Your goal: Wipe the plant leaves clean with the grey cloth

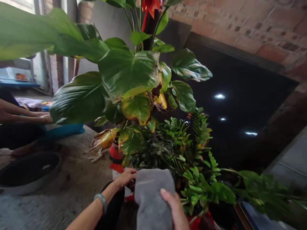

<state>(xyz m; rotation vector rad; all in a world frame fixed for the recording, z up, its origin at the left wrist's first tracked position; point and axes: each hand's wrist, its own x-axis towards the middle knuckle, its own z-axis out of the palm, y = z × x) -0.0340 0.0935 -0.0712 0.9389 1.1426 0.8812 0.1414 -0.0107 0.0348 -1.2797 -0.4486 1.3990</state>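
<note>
A grey cloth (154, 195) hangs in front of me, draped flat. My right hand (174, 204) grips it at its right side, the thumb lying over the front. My left hand (126, 177), with a pale bangle on the wrist, is beside the cloth's upper left edge. Its fingers are curled, and their tips are partly hidden, so what they hold cannot be made out. Just beyond both hands stand leafy potted plants (160, 147). Above them spreads a large-leaved plant (129, 70), with some yellow and brown leaf edges, in a red pot (115, 152).
At the left, another person's hands (44, 118) are over a blue container (64, 131). A dark basin (31, 172) sits on the concrete floor (74, 179). Behind the plants leans a dark glossy panel (240, 92) against a brick wall (251, 25).
</note>
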